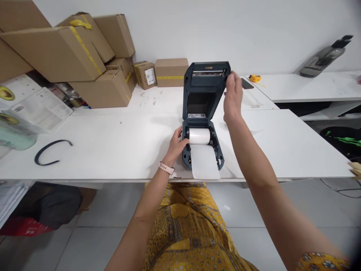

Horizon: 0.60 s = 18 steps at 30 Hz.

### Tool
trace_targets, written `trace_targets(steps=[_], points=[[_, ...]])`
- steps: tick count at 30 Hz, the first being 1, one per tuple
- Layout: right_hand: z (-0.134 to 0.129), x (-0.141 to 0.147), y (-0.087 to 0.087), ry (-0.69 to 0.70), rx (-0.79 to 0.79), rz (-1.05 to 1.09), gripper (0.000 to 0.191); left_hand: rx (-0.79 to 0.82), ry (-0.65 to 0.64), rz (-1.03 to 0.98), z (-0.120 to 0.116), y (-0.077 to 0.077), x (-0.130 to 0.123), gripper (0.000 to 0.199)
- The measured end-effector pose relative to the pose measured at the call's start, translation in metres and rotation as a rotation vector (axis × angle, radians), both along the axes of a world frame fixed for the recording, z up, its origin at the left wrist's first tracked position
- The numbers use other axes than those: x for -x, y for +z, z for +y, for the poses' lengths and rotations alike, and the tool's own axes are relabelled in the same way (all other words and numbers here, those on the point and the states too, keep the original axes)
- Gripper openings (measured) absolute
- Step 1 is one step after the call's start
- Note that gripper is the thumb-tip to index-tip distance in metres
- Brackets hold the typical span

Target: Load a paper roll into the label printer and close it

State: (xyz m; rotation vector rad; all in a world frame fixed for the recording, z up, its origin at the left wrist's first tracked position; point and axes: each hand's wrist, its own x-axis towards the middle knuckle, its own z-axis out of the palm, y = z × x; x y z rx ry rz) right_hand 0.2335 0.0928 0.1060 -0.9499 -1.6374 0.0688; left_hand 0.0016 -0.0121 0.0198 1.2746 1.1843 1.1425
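A dark label printer stands on the white table, its lid raised upright. Inside its base lies a white paper roll, and a white strip runs from it over the front edge. My left hand grips the left side of the base beside the roll, thumb on the inner rim. Up at the lid's top right corner, my right hand is closed around the edge, its thumb partly hidden.
Cardboard boxes are piled at the back left. On the white table lies a black curved band. A yellow tape measure and a dark phone rest behind my right hand. A bottle stands back right.
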Motion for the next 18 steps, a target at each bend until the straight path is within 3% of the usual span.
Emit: trace_targets(steps=[1,3,5,8,10,12,15,18], points=[[-0.020,0.008,0.004,-0.130,-0.015,0.134,0.067,0.012,-0.025,-0.027,0.004,0.001,-0.002,0.085],[-0.057,0.021,0.007,-0.238,-0.023,0.176,0.053,0.030,-0.064,-0.090,0.009,0.004,-0.005,0.095],[-0.081,0.026,0.003,-0.087,0.126,-0.053,0.046,0.035,-0.082,-0.127,0.011,0.007,-0.009,0.099],[-0.086,0.025,-0.010,0.170,0.458,-0.554,0.053,0.001,-0.081,-0.076,0.010,0.012,-0.011,0.093],[-0.080,0.025,-0.017,0.202,0.595,-0.834,0.066,-0.030,-0.074,0.075,0.007,0.018,-0.009,0.080],[-0.074,0.028,-0.021,0.160,0.634,-1.003,0.073,-0.044,-0.065,0.343,0.004,0.026,-0.005,0.065],[-0.071,0.035,-0.022,0.093,0.626,-1.111,0.078,-0.040,-0.098,0.824,0.002,0.040,0.001,0.048],[-0.074,0.039,-0.021,0.061,0.611,-1.161,0.081,-0.040,-0.187,1.052,0.004,0.050,0.005,0.042]])
